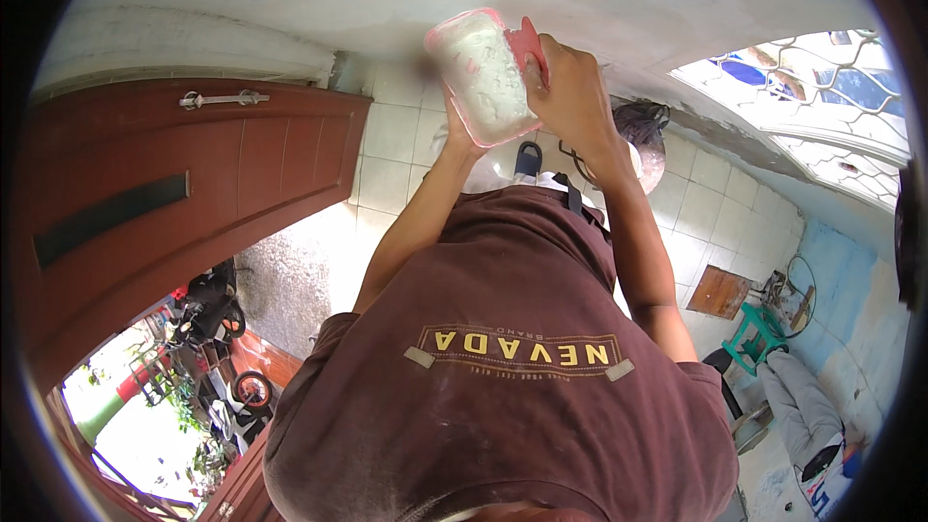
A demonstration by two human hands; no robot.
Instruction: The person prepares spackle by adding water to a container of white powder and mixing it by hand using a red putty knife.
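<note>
Right fingers [563, 56] grip a red tool [522, 43]; yellow lettering [522, 352] marks the shirt [454, 280].

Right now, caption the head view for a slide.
Left hand supports a pink-rimmed container of white material; right hand holds a red tool.

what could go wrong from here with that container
The open, pink-rimmed plastic container, supported by the left hand, could tip, perhaps spilling its lumpy white material onto the pale tiled floor or dark blue slipper below.
The flat red tool in the right hand sits at the container's edge, so it might flick some material over the side.
</note>
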